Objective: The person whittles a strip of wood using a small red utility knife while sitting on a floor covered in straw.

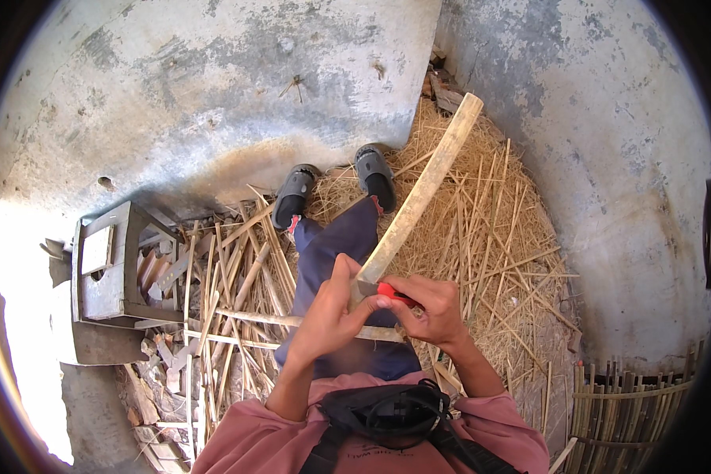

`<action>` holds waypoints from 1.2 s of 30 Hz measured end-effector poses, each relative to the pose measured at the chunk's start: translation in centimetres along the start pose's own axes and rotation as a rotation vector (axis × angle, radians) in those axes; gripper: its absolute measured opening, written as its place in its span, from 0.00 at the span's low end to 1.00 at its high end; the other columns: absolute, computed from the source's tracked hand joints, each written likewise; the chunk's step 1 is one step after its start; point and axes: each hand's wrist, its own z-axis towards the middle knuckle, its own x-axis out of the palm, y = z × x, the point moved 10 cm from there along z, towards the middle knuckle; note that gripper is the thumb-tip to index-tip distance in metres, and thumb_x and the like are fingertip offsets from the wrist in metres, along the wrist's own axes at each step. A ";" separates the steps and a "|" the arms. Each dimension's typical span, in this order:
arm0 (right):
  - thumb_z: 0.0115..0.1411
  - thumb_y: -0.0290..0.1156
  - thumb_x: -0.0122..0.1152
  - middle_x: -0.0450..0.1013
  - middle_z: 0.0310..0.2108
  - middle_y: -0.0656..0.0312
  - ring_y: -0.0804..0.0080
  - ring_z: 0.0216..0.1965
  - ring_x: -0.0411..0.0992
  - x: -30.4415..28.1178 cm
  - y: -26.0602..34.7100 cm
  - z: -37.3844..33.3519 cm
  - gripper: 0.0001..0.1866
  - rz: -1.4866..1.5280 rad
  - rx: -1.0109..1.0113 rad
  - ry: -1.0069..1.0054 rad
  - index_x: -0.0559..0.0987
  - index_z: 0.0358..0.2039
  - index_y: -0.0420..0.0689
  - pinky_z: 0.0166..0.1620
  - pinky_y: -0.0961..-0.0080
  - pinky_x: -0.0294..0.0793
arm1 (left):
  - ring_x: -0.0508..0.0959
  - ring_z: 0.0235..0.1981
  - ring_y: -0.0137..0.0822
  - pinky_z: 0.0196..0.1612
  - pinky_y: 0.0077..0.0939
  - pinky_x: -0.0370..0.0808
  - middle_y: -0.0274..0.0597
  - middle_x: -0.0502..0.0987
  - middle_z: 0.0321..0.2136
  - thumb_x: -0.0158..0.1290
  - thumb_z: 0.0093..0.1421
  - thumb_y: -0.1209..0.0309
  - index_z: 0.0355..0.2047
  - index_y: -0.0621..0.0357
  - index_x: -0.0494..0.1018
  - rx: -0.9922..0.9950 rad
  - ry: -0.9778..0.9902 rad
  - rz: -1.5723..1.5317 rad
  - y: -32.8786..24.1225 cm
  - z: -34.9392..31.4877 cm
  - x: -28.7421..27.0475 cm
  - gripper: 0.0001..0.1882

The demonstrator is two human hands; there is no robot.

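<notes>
I'm following from far off through the head camera, and here are two hands meeting just below the middle of my view: the left hand (329, 312) pinching the near end of a long bamboo strip (423, 193), the right hand (430, 308) curled round the red handle of a knife (397, 294). The thumbs come close together by that handle, presumably to steady the blade at the strip's end; whether its edge bites in, I can't tell. Now look at that line! The strip's long axis runs from the hands up towards one o'clock, its far end out above the straw (482, 237) with no other hand on it, so the left pinch seems to control it. The blade points roughly to nine, across the strip. Down at six, another bamboo piece (381, 334) lies over the lap, perhaps resting there for easy reach. Loose sticks (253, 276) spread around eight.
</notes>
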 end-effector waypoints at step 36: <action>0.62 0.35 0.75 0.85 0.33 0.57 0.64 0.25 0.82 0.7 -0.5 1.0 0.15 -0.053 0.036 -0.015 0.89 0.47 0.44 0.29 0.70 0.80 | 0.69 0.28 0.24 0.30 0.32 0.71 0.42 0.75 0.23 0.69 0.68 0.60 0.38 0.63 0.70 -0.118 -0.123 0.003 2.7 -0.4 -0.7 0.22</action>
